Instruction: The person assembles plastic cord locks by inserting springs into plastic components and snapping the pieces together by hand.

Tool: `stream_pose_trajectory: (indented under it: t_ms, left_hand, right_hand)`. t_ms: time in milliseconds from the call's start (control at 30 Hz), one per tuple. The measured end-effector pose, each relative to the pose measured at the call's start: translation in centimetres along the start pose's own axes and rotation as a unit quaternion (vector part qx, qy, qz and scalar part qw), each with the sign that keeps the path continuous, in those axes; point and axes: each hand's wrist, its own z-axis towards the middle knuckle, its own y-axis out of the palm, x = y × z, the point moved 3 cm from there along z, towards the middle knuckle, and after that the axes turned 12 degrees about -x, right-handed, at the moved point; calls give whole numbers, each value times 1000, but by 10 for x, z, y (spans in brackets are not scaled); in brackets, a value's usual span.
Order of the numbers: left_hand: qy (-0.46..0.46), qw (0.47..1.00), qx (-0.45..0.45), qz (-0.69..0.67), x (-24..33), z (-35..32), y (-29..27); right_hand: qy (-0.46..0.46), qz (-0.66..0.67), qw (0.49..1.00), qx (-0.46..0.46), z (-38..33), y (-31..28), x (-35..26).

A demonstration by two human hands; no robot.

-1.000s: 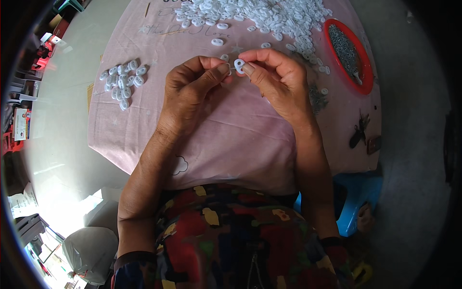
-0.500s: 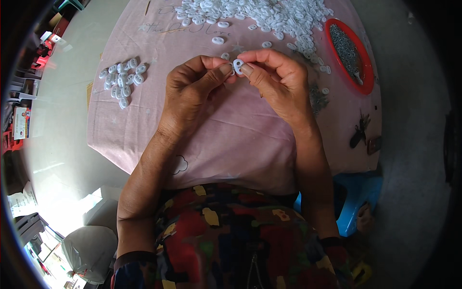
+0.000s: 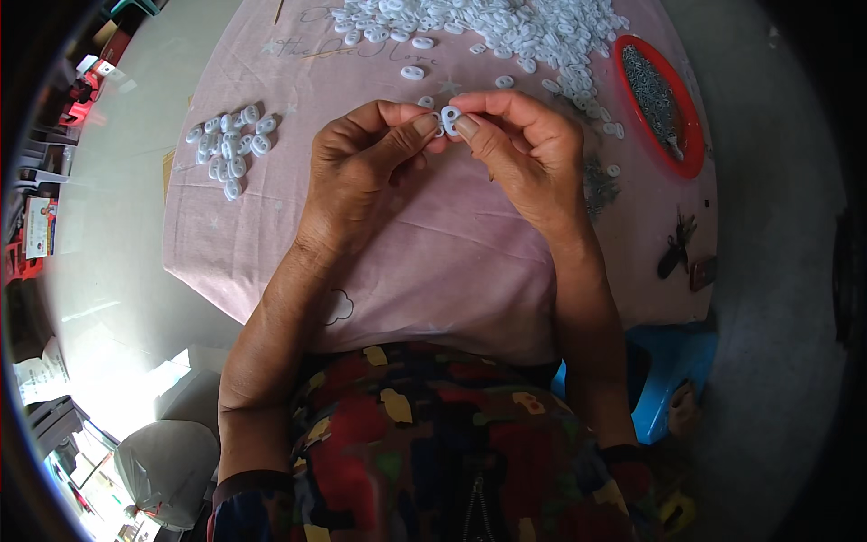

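Observation:
Between my two hands, above the pink-clothed table, is a small white oval plastic piece with two holes. My right hand pinches it between thumb and forefinger. My left hand is closed in a pinch on a second white two-hole piece, mostly covered by its thumb and touching or nearly touching the first. To the left lies a small cluster of similar white pieces. Beyond my hands spreads a large heap of loose white pieces, with a few strays near my fingertips.
A red oval tray of small metal parts stands at the right. More small metal parts lie beside my right wrist. Keys and a small dark object rest near the right edge. A blue stool is below.
The piece in my right hand has turned slightly, so both its holes now show. Both hands stay nearly in place, still pinching.

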Motion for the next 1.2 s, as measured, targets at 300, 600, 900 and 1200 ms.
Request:
stream_pose_trajectory:
  t_ms: [300,600,900,1200]
  left_hand:
    - [2,1000,27,-9,-1,-1,3]
    - [-25,990,25,-140,-11,-3,4]
    - [-10,995,34,-90,-4,-4,4]
    - [1,997,27,-67,-1,-6,6]
  right_hand:
    - [18,-3,1000,6,0,3,4]
    - [14,-17,1000,23,1,7,0]
    - [2,9,999,34,0,8,-4]
    - [3,8,1000,13,-1,4,-12]
